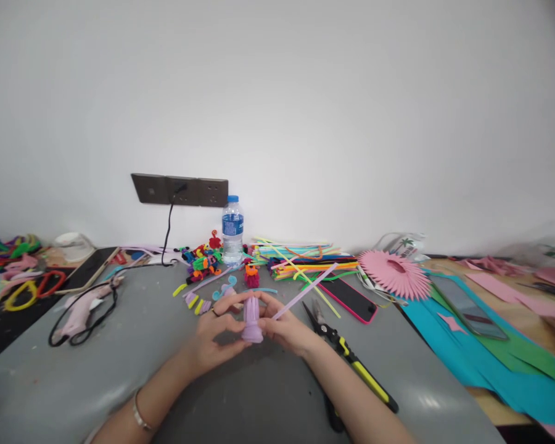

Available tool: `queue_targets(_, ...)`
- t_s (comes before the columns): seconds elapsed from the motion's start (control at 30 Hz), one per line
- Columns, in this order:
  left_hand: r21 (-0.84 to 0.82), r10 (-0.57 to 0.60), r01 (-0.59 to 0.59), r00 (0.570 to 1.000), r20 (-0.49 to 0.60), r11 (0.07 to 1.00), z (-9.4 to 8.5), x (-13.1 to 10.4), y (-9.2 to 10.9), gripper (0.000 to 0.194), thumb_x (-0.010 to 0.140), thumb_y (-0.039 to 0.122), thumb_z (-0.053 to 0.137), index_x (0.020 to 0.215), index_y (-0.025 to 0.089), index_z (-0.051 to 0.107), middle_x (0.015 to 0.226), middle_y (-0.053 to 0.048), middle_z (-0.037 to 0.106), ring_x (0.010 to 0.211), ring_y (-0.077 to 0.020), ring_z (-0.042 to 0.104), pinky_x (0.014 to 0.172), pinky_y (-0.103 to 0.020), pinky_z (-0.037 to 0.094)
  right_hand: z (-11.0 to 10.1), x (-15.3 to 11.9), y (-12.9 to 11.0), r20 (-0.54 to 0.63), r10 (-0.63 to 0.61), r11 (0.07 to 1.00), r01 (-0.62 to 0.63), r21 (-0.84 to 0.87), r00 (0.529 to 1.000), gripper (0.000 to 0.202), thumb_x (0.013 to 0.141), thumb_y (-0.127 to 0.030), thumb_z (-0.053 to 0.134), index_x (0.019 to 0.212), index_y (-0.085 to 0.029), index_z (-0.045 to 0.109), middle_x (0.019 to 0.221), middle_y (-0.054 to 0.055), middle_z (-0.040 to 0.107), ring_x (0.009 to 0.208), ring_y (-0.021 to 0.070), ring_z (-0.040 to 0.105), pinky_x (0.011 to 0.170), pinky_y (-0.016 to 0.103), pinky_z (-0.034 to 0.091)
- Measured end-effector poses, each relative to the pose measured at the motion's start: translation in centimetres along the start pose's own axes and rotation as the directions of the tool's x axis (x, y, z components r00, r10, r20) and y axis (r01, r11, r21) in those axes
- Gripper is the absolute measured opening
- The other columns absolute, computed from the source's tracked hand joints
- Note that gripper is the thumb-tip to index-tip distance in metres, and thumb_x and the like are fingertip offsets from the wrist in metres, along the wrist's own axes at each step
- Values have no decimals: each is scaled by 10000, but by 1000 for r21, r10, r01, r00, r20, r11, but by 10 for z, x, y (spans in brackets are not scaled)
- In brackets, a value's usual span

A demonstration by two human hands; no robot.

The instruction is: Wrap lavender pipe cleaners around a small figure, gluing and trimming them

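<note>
Between my two hands is a lilac bundle of pipe cleaners [251, 317], upright, with a wider rounded lower end. A long lilac pipe cleaner [308, 290] sticks out from it, up and to the right past my right fingers. My left hand [215, 336] pinches the bundle from the left side. My right hand [284, 327] grips it from the right, thumb and fingers closed where the long strand leaves the bundle. Some of the fingertips are hidden behind the bundle. Just beyond my hands lie a small red figure [251, 275] and curled blue pieces [226, 288].
Black and yellow pliers [351, 364] lie by my right forearm. Behind are a water bottle [232, 231], pipe cleaners [305, 262] and a pink-edged phone [351, 299]. A pink glue gun [83, 311] with its cord lies left; a pink paper fan [393, 274] and blue sheets [444, 339] lie right.
</note>
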State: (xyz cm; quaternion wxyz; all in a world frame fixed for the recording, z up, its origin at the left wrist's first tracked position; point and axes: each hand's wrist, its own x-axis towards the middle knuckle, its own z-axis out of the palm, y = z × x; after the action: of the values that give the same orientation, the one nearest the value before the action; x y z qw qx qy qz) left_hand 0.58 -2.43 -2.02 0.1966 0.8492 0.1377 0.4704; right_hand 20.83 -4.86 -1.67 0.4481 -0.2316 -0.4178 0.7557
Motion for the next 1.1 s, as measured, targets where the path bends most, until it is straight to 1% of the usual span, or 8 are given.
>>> queue_targets(0.2, 9, -31, 31, 999, 18, 999, -1, 0, -1, 118, 862, 168, 688, 893, 213, 583, 1423, -167, 577, 1188, -233, 634, 937, -394, 526, -5, 2, 3, -20, 15, 1000, -15, -10, 1000, 561, 670, -351, 891, 1122, -232, 580, 987, 16, 710, 777, 128, 667, 694, 226, 492)
queue_targets(0.37, 6, -29, 29, 1000, 8, 1000, -1, 1, 1, 105, 862, 169, 680, 880, 213, 587, 1420, -166, 582, 1177, -239, 644, 912, -391, 537, -5, 2, 3, -25, 16, 1000, -16, -8, 1000, 560, 666, -357, 894, 1114, -234, 582, 1007, 24, 711, 803, 140, 675, 693, 230, 494)
queue_targets(0.53, 8, -14, 14, 1000, -3, 1000, -1, 4, 3, 117, 866, 168, 677, 875, 217, 572, 1412, -153, 595, 1170, -222, 649, 941, -386, 530, -3, 1, 2, -9, 8, 1000, -9, -27, 1000, 542, 691, -373, 876, 1127, -234, 587, 1052, 39, 726, 781, 135, 671, 688, 236, 493)
queue_targets(0.63, 14, -6, 7, 1000, -7, 1000, -1, 4, 3, 108, 874, 178, 671, 889, 218, 572, 1410, -156, 594, 1187, -223, 639, 938, -383, 534, -3, 1, 2, -9, 0, 999, -1, -51, 1000, 557, 694, -383, 872, 1149, -236, 585, 1126, 64, 724, 863, 160, 680, 707, 244, 486)
queue_targets(0.73, 41, -8, 8, 1000, 6, 999, -2, 3, 3, 105, 877, 183, 667, 888, 219, 569, 1409, -156, 592, 1153, -215, 653, 942, -394, 535, -2, 0, 1, -9, 2, 999, -2, -54, 1000, 572, 685, -390, 876, 1154, -237, 586, 1172, 76, 711, 921, 177, 676, 722, 248, 483)
queue_targets(0.9, 61, -11, 11, 1000, 8, 998, -3, 3, 4, 105, 877, 169, 661, 879, 216, 566, 1392, -159, 601, 1102, -206, 669, 945, -405, 533, 0, -1, -2, -4, 18, 1000, -18, -25, 1000, 553, 698, -366, 874, 1151, -238, 586, 1072, 42, 720, 774, 129, 655, 701, 239, 490)
queue_targets(0.97, 46, -10, 10, 1000, 2, 999, -2, 3, 4, 120, 864, 154, 674, 879, 213, 571, 1383, -158, 606, 1095, -201, 668, 934, -391, 536, -1, -1, -1, -10, 22, 1000, -22, -12, 1000, 558, 688, -358, 881, 1147, -239, 587, 1039, 31, 715, 772, 129, 650, 704, 238, 492)
queue_targets(1.1, -4, -19, 19, 1000, 7, 1000, -1, 2, 4, 141, 844, 141, 694, 882, 217, 582, 1392, -139, 602, 1175, -216, 634, 899, -354, 546, -5, -1, 2, 9, 34, 999, -34, -8, 999, 574, 664, -355, 893, 1138, -233, 593, 986, 22, 711, 759, 127, 645, 685, 224, 483)
